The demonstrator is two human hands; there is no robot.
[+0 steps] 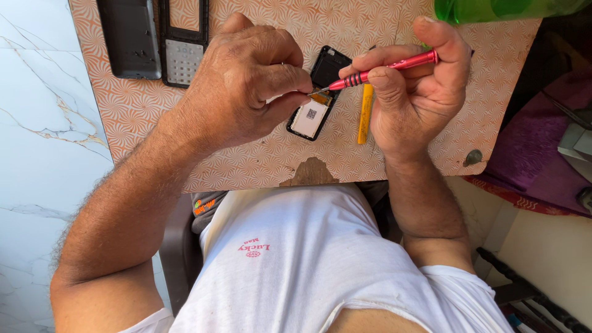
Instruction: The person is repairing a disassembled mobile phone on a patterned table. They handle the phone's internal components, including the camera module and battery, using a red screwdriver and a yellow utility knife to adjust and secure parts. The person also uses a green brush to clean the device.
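left hand (243,86) pinches opened phone (317,98) | right hand (419,80) clamps red screwdriver (382,69), tip on phone | yellow pry tool (365,114) just beside phone

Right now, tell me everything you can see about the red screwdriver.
The red screwdriver is a slim precision tool with a glossy metallic red handle, a black ribbed grip band and a thin steel tip. It lies almost level, tip pointing left. The right hand pinches it between thumb and fingers. Its tip meets the orange part inside the opened phone, beside the left hand.
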